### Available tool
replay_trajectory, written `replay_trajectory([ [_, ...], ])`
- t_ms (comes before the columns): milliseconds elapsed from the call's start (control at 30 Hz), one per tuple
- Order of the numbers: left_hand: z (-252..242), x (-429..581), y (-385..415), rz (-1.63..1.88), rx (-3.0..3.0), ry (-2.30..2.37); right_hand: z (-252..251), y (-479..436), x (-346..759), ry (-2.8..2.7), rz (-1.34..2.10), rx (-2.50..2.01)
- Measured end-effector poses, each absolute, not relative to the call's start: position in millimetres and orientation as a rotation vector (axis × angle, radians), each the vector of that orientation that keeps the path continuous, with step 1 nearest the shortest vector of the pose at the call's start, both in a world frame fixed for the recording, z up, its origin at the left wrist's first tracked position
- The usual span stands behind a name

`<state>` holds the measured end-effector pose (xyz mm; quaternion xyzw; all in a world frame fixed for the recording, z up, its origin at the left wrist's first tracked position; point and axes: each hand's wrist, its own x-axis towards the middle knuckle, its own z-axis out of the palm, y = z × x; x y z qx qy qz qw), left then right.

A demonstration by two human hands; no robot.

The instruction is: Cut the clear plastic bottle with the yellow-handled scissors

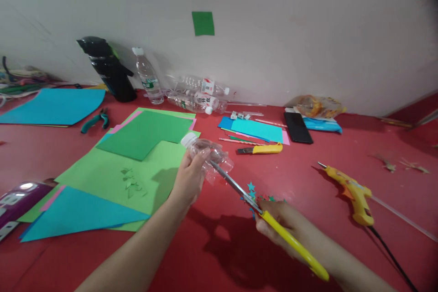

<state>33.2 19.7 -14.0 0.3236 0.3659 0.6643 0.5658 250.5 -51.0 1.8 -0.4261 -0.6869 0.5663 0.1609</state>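
My left hand (191, 175) grips the cut top part of a clear plastic bottle (219, 155), its white cap (189, 139) pointing up and to the left. My right hand (277, 221) is closed on scissors (267, 219) with long yellow handles. Their metal blades reach up and left to the bottle piece, with the tips at its cut edge near my left thumb. Small blue and green paper stars (251, 187) lie on the red table just behind my right hand, which partly hides them.
Green card sheets (164, 159) with paper scraps lie left. Behind are a yellow utility knife (267, 148), a black phone (298, 127), several plastic bottles (201, 100) and a black spray bottle (112, 73). A yellow glue gun (352, 191) with its cord lies right; pliers (96, 122) lie left.
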Motion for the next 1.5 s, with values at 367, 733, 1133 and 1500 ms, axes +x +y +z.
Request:
replay_trajectory([
  [367, -15.2, 32.4, 19.0, 1.571, 0.865, 0.86, -0.8, -51.9, 253.6, -1.962, 1.643, -1.192],
  [733, -17.0, 34.5, 18.3, 1.546, 0.921, 0.879, -2.7, -54.7, 249.0, -1.889, 1.654, -1.192],
  [1133, -16.4, 33.1, 17.4, 1.522, 1.035, 0.894, 1.7, -52.8, 250.7, -1.901, 1.689, -1.229],
  [1500, -19.3, 35.5, 16.5, 1.496, 1.11, 0.912, -4.8, -56.3, 250.2, -1.8, 1.695, -1.237],
])
